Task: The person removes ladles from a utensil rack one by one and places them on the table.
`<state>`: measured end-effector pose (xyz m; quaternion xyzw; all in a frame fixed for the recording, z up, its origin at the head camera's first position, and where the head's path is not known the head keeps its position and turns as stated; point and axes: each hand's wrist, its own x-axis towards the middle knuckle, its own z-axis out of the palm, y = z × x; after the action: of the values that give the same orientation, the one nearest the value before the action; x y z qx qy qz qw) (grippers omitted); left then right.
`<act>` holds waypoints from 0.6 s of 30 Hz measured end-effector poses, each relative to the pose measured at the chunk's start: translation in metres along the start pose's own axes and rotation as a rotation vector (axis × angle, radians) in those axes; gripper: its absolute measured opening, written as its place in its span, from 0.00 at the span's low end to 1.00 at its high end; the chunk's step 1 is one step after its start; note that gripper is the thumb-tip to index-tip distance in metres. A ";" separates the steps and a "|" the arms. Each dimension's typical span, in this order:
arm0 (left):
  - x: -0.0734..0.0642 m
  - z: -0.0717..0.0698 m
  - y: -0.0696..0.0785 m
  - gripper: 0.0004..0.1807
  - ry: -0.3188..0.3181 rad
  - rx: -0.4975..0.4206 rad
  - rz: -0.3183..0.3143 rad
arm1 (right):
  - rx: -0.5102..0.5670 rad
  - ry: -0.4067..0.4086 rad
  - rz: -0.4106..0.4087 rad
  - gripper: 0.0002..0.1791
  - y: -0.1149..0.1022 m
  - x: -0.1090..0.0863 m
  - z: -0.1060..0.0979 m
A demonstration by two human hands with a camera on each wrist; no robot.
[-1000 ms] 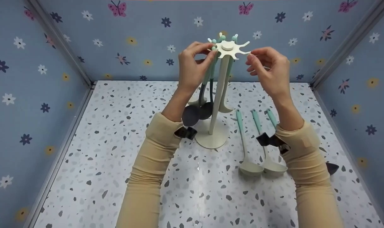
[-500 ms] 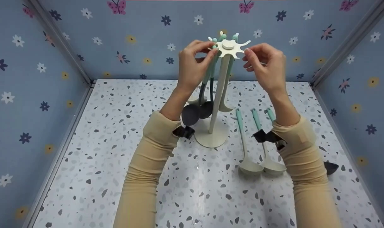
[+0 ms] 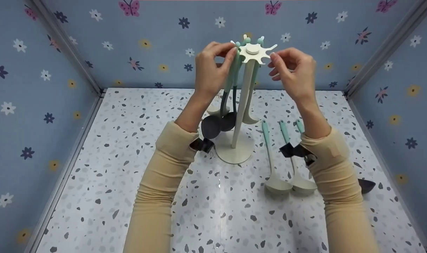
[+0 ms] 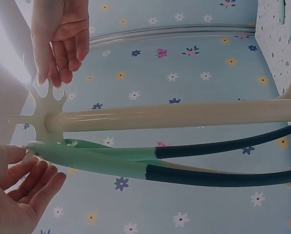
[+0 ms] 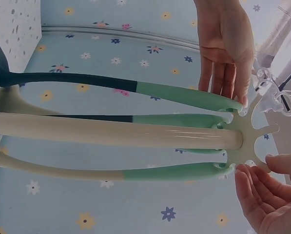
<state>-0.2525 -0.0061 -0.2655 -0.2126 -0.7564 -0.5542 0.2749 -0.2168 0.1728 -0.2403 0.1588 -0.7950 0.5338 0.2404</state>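
A cream utensil stand (image 3: 252, 51) with a star-shaped top and round base stands upright near the back wall. My left hand (image 3: 211, 72) pinches the hooked handle end of a black ladle (image 3: 211, 127) at one of the stand's arms. My right hand (image 3: 298, 73) pinches another arm between thumb and fingers, its other fingers loosely curled. A second black-headed utensil (image 3: 229, 121) and a cream-headed utensil (image 3: 249, 118) hang behind on mint-green handles. In the left wrist view the held black ladle's handle (image 4: 87, 159) runs along beside the stand's pole.
Right of the stand, two cream ladles (image 3: 278, 186) (image 3: 303, 185) lie on the speckled table. A third green handle (image 3: 300, 125) and a dark bowl-shaped head (image 3: 367, 186) show from under my right forearm. Flowered panels rise at the back and sides.
My right hand has moved slightly left and inward along the stand's arm. My left hand has shifted slightly left at the black ladle's handle end. The table utensils stay put.
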 end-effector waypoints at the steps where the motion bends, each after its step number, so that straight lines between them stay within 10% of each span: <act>1: 0.000 0.000 0.001 0.11 0.002 0.033 -0.012 | -0.005 0.002 0.000 0.08 0.000 0.000 0.000; 8: 0.004 0.002 0.006 0.12 -0.060 0.187 -0.120 | -0.014 0.011 0.022 0.09 -0.001 0.000 -0.001; 18: 0.005 0.004 0.007 0.18 -0.065 0.123 -0.128 | 0.075 0.004 0.024 0.08 0.002 0.007 0.000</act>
<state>-0.2529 -0.0005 -0.2583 -0.1646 -0.8096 -0.5158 0.2268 -0.2235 0.1735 -0.2385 0.1572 -0.7757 0.5665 0.2293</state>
